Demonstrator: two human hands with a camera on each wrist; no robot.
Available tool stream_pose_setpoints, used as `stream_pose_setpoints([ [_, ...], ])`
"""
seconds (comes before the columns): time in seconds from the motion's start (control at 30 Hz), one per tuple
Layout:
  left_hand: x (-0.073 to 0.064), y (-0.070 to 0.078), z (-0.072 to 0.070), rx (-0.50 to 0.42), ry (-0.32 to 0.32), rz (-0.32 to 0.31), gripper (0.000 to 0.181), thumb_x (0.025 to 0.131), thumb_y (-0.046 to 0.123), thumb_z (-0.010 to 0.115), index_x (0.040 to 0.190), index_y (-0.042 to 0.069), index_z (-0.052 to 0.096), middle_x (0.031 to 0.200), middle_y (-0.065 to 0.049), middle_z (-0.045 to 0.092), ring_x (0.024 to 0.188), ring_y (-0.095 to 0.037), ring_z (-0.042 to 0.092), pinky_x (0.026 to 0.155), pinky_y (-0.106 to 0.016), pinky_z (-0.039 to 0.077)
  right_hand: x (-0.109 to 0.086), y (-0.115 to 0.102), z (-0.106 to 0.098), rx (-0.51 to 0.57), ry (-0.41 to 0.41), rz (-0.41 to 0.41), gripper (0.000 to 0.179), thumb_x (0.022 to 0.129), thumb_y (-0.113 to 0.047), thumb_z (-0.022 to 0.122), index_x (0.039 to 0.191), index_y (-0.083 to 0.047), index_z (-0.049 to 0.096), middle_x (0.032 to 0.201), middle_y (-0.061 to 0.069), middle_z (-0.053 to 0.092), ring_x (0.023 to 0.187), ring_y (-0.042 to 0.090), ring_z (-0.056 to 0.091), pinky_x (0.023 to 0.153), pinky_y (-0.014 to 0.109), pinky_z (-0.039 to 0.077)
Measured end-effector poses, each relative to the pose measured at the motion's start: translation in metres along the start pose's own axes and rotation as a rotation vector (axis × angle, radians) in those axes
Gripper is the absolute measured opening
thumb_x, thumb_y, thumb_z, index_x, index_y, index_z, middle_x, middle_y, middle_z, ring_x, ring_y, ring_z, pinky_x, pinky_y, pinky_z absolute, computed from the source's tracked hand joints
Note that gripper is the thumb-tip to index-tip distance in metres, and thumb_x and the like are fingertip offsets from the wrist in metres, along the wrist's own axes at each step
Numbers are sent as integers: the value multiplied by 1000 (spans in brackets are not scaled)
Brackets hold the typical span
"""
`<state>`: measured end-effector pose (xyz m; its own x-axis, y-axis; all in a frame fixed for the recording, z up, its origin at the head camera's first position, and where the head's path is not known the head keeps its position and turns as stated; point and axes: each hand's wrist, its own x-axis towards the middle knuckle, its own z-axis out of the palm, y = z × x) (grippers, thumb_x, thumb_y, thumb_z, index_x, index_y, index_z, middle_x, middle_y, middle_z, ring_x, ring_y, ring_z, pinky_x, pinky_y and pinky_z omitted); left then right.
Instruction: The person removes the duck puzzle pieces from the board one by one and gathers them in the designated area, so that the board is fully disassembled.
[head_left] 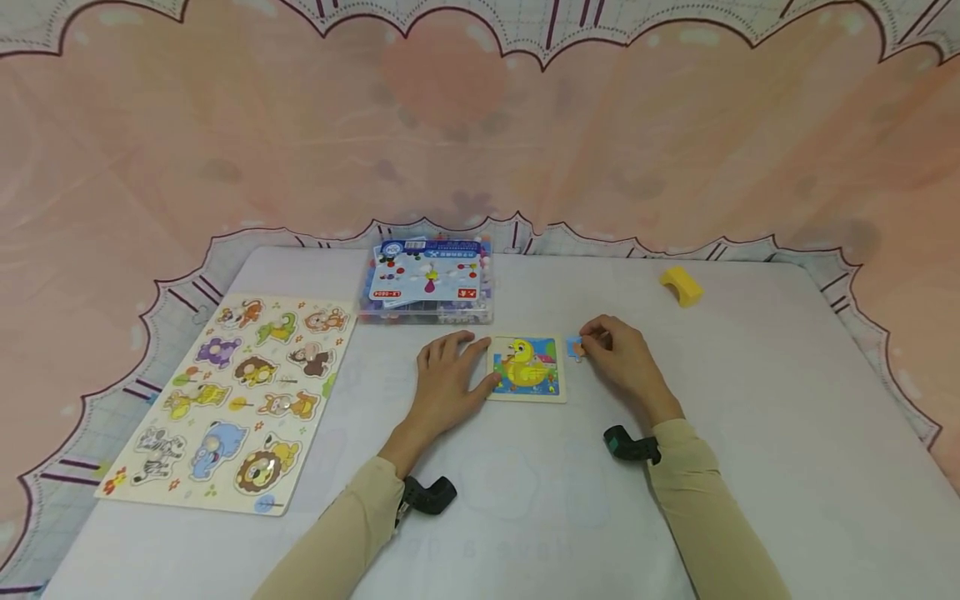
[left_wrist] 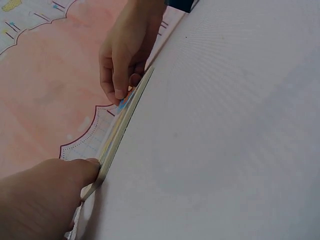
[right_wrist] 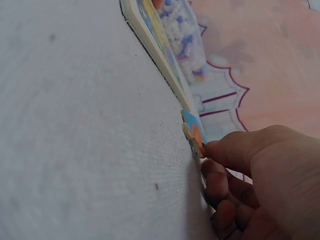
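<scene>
A small square duck puzzle with a pale wooden frame lies flat on the white table. My left hand rests at its left side, fingers spread, with the thumb on the frame's edge. Just past the opposite side, my right hand pinches a small blue and orange puzzle piece between thumb and fingers. That piece is close beside the frame's right edge, partly covered by the fingertips in the head view.
To the left lies a large animal puzzle board. Behind the duck puzzle sits a clear plastic box with a printed card on top and small pieces inside. A yellow arch block stands at the back right. A patterned cloth hangs behind the table.
</scene>
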<state>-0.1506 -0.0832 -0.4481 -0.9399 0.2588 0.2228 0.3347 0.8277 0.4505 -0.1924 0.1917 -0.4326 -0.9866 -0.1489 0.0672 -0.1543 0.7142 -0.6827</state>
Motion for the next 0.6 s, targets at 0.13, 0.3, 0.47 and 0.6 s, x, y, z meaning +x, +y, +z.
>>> stream_pose_setpoints([
  [0.13,0,1,-1,-11,-5,-2,54,88,42,63,135,17,53,137,-11,45,126,-33,34,106,-56,19,1,1,0,-5,-3,3,15,94,-15,56,105,-6,62,94,10,62,78,19,52,67,27,43],
  [0.3,0,0,0,-5,-6,-3,54,88,42,63,135,17,53,137,-11,45,127,-33,34,106,-56,19,1,2,1,-7,-8,8,15,94,-15,57,105,-7,62,94,9,62,79,19,52,68,28,43],
  [0.47,0,1,0,1,-3,-1,54,88,42,62,135,17,53,137,-11,45,127,-33,34,106,-56,20,1,1,0,-4,-8,10,16,94,-15,56,105,-6,62,96,9,63,80,20,53,70,28,43],
  [0.6,0,1,-1,6,-6,-1,53,88,42,62,135,17,53,137,-11,45,127,-33,34,106,-56,20,1,-1,0,3,-6,12,16,95,-16,56,105,-7,63,95,9,63,80,20,53,69,28,43],
])
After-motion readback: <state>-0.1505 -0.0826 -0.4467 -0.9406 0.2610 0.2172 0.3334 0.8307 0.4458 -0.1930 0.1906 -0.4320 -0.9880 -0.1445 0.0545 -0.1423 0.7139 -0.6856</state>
